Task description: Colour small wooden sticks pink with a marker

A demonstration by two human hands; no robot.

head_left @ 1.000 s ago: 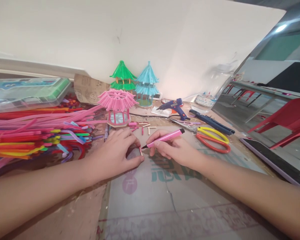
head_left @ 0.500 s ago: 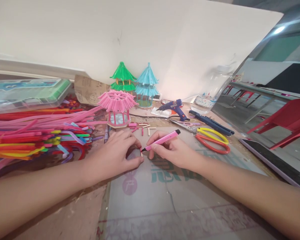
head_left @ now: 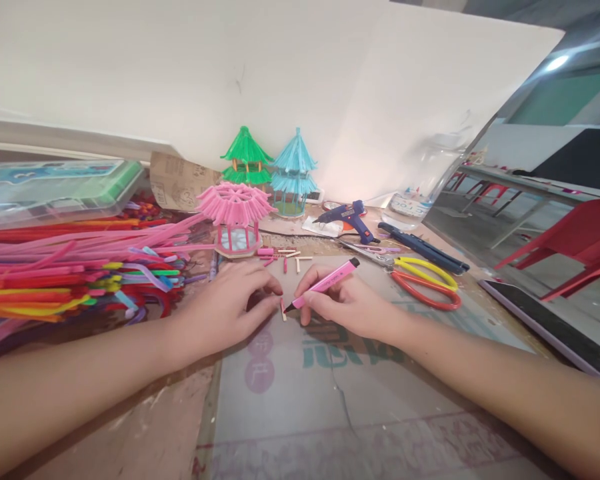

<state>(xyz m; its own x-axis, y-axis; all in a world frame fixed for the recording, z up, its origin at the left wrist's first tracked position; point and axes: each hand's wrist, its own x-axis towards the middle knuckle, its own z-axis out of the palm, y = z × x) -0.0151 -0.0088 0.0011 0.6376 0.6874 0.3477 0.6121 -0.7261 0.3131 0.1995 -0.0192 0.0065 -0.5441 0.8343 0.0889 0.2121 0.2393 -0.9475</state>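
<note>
A pink marker pen (head_left: 325, 281) is gripped in my right hand (head_left: 347, 300), its dark tip down at a short wooden stick (head_left: 283, 312). That stick lies on the plastic-covered tabletop, red-pink on its upper part and pale at the near end. My left hand (head_left: 230, 300) is closed with thumb and index fingertip at the stick's far end. Just beyond the hands are several more short sticks (head_left: 298, 265), some pale and some pink, and a pink marker cap (head_left: 265, 252). Behind these stands a pink pavilion model (head_left: 237, 217) with an opening in its roof.
Pipe cleaners (head_left: 80, 267) are heaped at left under a clear plastic case (head_left: 60, 187). Green (head_left: 246, 157) and blue (head_left: 295, 170) pavilion models stand behind. To the right lie a glue gun (head_left: 349, 217), scissors (head_left: 425, 280), a dark blue tool (head_left: 423, 247) and a phone (head_left: 550, 323).
My left thumb has moved up from the stick's near end towards its far end, uncovering the pale tip. The marker tip has shifted slightly down along the stick.
</note>
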